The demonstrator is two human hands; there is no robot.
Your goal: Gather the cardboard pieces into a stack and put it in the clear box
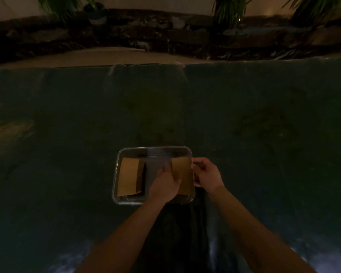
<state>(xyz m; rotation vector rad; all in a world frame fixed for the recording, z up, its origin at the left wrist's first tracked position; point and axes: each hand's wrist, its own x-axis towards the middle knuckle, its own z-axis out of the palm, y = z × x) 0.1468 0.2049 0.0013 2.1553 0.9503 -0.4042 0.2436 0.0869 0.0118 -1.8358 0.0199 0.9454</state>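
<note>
Inside one clear box (117, 172), two cardboard stacks (129, 176); both hands (164, 184) touch one.

I see a clear box (153, 149) on the dark green cloth (244, 119), near its front edge. One cardboard stack (130, 175) lies at the box's left side. My left hand (164, 185) presses a second cardboard stack (182, 174) at the right side, while my right hand (206, 174) curls at the box's right rim.
</note>
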